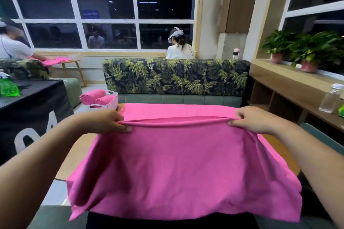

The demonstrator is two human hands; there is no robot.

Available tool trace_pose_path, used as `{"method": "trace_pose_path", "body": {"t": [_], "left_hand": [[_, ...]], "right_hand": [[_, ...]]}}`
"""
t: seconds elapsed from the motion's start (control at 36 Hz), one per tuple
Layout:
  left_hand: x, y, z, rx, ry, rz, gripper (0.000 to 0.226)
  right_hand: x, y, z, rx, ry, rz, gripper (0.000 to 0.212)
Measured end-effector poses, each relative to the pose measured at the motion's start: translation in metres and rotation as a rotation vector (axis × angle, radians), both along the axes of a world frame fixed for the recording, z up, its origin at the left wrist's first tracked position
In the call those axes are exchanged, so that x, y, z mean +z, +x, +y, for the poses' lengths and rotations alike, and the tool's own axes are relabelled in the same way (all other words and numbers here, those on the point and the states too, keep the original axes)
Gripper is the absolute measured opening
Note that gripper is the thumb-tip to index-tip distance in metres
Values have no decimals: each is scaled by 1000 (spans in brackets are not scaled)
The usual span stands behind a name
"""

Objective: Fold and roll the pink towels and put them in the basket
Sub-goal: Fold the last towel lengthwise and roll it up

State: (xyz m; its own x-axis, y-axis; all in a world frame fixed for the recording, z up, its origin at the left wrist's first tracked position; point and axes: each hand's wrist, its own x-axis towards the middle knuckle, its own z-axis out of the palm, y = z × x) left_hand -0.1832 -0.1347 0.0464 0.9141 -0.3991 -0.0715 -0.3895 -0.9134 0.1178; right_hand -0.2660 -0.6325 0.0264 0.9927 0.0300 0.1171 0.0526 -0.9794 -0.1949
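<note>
Head view: fold step in hand, rolling not started. The pink towel (176, 163) lies across the counter (80, 154) in front of me: the far part is flat on the wood, the near part drapes over the near edge toward my lap, bottom hem ragged and uneven. My left hand (109, 120) and right hand (249, 119) each hold one end of a raised crease running side to side across the cloth. The fingers (117, 116) on both sides are curled and pinching the doubled fabric, thumbs on the near face, and the crease is pulled fairly taut between them. The basket (111, 102) sits at the far left corner of the counter, just beside the towel's far left corner. It has two rolled towels (93, 97) in it, lying side by side. My read: some of the job is done, and this towel is mid-fold. I can't tell which way the fold goes from here. Next move, as I judge it: lay the crease down with even tension on both ends so the layers stack square, and get the hanging part up onto the counter. Then flatten and roll tight from one short end. Watch the slack hem; it will skew the roll if the edges aren't lined up first. The basket looks to have room on the right side.
</note>
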Motion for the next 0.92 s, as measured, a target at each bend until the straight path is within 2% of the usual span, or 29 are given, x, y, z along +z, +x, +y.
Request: {"method": "trace_pose_path", "body": {"t": [0.06,0.11,0.17,0.22,0.33,0.39,0.5,0.56,0.61,0.67,0.72,0.83,0.92], "left_hand": [[-3,7,2,6,-32,114,65],[-10,9,5,20,-106,249,48],[-15,6,6,19,-281,454,30],[-21,6,8,24,-453,590,26],[-32,16,17,171,-730,605,18],[-35,20,20,173,-781,605,28],[-29,27,26,207,-939,555,39],[-22,27,22,151,-896,481,30],[-19,28,11,102,-789,338,21],[-23,30,-3,113,-675,134,18],[-33,36,-17,119,-536,-41,24],[-70,67,-19,54,-476,-160,44],[-93,86,-13,63,-302,-209,58]], "right_hand": [[-7,7,-6,-19,16,5,55],[-18,12,-13,-41,15,51,46],[-29,16,-23,-26,28,120,29],[-36,16,-30,6,70,196,19],[-35,3,-31,73,263,241,34],[-29,-5,-30,81,392,270,39],[-10,-16,-28,123,511,369,43],[-5,-19,-29,118,624,357,36],[-2,-13,-31,84,648,290,29],[-4,0,-33,39,514,158,28],[-14,21,-37,-37,297,53,30],[-44,54,-31,-150,44,-40,25],[-70,70,-32,-204,-65,-134,28]]}}
